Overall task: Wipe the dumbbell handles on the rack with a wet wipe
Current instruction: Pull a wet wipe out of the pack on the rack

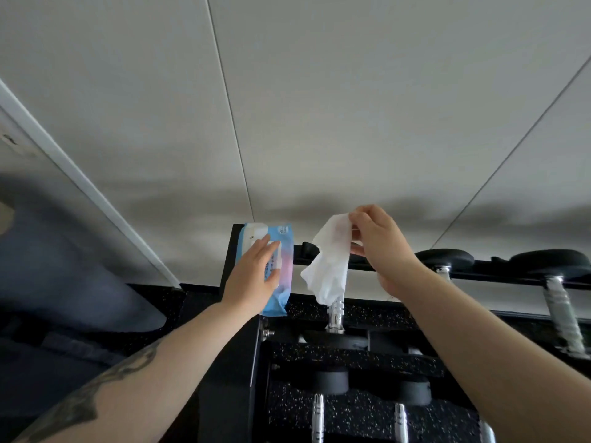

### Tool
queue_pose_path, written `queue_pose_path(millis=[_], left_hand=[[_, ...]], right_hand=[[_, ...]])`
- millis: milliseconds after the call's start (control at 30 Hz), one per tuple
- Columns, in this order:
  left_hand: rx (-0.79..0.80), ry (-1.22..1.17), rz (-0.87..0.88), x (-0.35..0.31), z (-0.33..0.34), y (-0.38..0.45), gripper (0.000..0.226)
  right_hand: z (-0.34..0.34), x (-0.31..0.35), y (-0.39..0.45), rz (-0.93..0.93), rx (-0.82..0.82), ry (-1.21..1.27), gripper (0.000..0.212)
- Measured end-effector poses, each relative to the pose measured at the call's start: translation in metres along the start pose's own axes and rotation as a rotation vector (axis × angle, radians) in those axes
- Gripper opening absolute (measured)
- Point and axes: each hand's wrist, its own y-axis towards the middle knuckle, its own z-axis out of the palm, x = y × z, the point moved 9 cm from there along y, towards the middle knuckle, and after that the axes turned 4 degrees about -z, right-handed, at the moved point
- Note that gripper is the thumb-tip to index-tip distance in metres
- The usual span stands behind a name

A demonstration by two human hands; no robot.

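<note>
A pale grey panelled wall (319, 107) fills the upper part of the view, split by thin dark seams that fan outward. Soft, blurred shadows lie along the wall's lower edge. To the left of the wall a white trim strip (80, 183) runs diagonally. Below the wall lies black rubber flooring (367, 311) flecked with light specks. Light is even and diffuse.

The wet wipe (329, 266) is thin white cloth-like material, soft and crumpled, half translucent. Left of it, the wipes pack (281, 251) is smooth plastic film with slight gloss. Below the wipe, the dumbbell handle (335, 314) is shiny ridged metal. The rack (236, 346) seems matt black painted metal. The floor (367, 410) under it looks like rough speckled rubber.
</note>
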Motion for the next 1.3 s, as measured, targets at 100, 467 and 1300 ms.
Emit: queue_pose_path(millis=[100, 467, 1300], left_hand=[[0.007, 0.031, 0.043, -0.014, -0.001, 0.002, 0.049], [0.299, 0.478, 0.010, 0.000, 0.056, -0.024, 0.096], [0.273, 0.485, 0.011, 0.027, 0.039, 0.043, 0.137]], right_hand=[[-0.009, 0.007, -0.005, 0.013, -0.021, 0.073, 0.015], [-0.029, 0.006, -0.013, -0.018, -0.035, 0.046, 0.013], [0.005, -0.018, 0.001, 0.006, -0.017, -0.050, 0.014]])
